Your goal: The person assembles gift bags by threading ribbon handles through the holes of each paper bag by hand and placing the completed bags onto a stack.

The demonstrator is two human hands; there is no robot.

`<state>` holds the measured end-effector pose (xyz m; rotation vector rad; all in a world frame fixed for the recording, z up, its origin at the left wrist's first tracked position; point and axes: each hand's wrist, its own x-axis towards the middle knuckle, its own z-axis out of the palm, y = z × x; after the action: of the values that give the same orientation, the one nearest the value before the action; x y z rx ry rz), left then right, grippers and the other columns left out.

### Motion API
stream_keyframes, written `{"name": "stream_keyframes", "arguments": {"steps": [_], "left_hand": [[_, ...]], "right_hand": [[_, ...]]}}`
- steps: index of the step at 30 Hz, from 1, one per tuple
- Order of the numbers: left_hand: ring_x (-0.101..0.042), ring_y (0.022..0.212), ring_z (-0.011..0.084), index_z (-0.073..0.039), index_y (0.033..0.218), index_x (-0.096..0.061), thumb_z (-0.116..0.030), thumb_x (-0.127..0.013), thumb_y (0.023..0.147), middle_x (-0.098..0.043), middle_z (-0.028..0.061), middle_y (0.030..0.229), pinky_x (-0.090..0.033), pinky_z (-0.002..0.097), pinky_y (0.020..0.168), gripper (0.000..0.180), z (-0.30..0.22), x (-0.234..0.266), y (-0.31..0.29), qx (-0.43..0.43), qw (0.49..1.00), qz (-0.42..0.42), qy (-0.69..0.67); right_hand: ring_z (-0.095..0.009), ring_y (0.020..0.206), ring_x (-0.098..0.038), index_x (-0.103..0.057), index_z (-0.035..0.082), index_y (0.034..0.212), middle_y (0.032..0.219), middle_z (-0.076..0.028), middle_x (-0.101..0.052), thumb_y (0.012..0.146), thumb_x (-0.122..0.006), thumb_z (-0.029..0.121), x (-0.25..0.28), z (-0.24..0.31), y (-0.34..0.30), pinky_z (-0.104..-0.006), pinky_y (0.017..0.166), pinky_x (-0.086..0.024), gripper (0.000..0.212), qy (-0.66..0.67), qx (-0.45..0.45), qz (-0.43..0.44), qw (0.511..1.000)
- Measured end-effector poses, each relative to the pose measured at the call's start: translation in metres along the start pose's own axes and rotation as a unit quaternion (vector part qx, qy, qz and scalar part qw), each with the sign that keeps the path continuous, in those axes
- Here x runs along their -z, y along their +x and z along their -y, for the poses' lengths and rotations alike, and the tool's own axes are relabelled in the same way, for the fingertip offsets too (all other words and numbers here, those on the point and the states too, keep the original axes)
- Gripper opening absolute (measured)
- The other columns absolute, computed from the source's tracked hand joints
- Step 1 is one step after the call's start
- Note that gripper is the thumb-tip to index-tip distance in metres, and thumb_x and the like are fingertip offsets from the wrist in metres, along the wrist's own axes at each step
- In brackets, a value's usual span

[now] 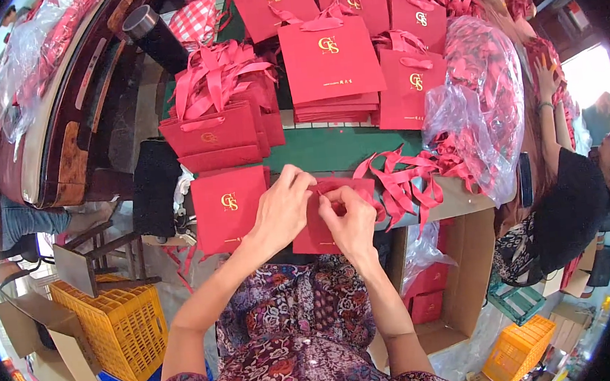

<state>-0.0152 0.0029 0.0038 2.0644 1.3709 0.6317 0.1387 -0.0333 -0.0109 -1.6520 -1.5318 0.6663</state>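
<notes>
A red paper bag lies flat at the table's near edge, under both hands. My left hand bends over its upper left corner, fingers closed at the bag's top edge. My right hand is closed in a pinch just beside it, with a thin bit of red ribbon at the fingertips, mostly hidden. Left of my hands lies another red bag with a gold emblem, without visible handles. A tangle of loose red ribbons spreads just right of my right hand.
Finished-looking bags with ribbon handles stand stacked beyond my left hand, and more bags pile up behind. A clear plastic sack of ribbons bulges at right. An open cardboard box stands below the table; another person's arm is far right.
</notes>
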Motion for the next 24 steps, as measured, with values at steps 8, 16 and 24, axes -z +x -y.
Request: {"name": "stream_keyframes", "arguments": {"steps": [8, 16, 24], "left_hand": [[-0.062, 0.09, 0.0395, -0.001, 0.101, -0.056, 0.0, -0.057, 0.088, -0.062, 0.018, 0.093, -0.051, 0.0464, 0.077, 0.013, 0.002, -0.001, 0.0, -0.02, 0.998, -0.02, -0.051], [-0.064, 0.09, 0.037, -0.001, 0.101, -0.055, -0.002, -0.058, 0.09, -0.065, 0.0175, 0.094, -0.052, 0.0447, 0.077, 0.011, 0.005, -0.006, -0.001, -0.029, 0.996, -0.032, -0.084], [-0.064, 0.079, 0.0312, -0.003, 0.1, -0.056, -0.009, -0.065, 0.091, -0.065, 0.0139, 0.086, -0.052, 0.0423, 0.069, 0.015, 0.005, -0.006, -0.001, -0.039, 0.995, -0.015, -0.089]], "right_hand": [[-0.027, 0.067, -0.068, -0.065, 0.0, 0.086, 0.077, -0.014, -0.069, 0.086, -0.072, 0.014, -0.003, 0.005, -0.001, -0.0384, 0.063, -0.051, 0.015, 0.041, -0.053, 0.007, 0.998], [-0.031, 0.076, -0.066, -0.065, 0.006, 0.092, 0.086, -0.011, -0.064, 0.084, -0.074, 0.011, 0.002, 0.012, -0.003, -0.0408, 0.067, -0.051, 0.012, -0.023, 0.014, -0.019, 0.999], [-0.03, 0.089, -0.062, -0.067, 0.008, 0.095, 0.094, -0.008, -0.061, 0.08, -0.076, 0.011, 0.01, 0.01, 0.001, -0.0404, 0.073, -0.052, 0.017, -0.081, 0.08, -0.001, 0.994]]}}
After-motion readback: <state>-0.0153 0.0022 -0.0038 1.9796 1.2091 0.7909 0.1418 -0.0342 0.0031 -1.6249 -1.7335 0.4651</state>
